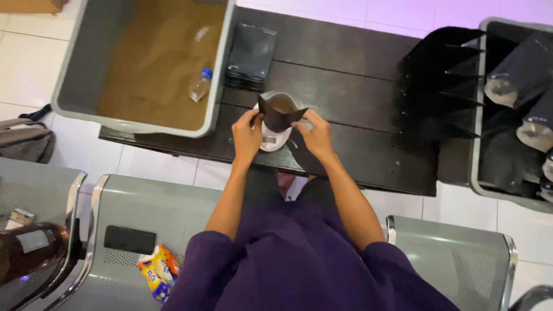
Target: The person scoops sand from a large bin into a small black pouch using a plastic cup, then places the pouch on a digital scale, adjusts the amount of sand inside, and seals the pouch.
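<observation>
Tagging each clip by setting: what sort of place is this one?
Probably a small hand-packing station set up in a tiled room. Both hands, left and right, hold an open dark pouch on a small white scale, beside a grey tub of brown powder and a bin of filled pouches.

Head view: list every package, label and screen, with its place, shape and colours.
Open black pouch: on the white scale, held by left hand and right hand.
Stack of flat black pouches: dark table, beside the grey tub.
Snack packet: bench seat, yellow, orange and blue.
Dark phone: bench seat, screen off.
</observation>
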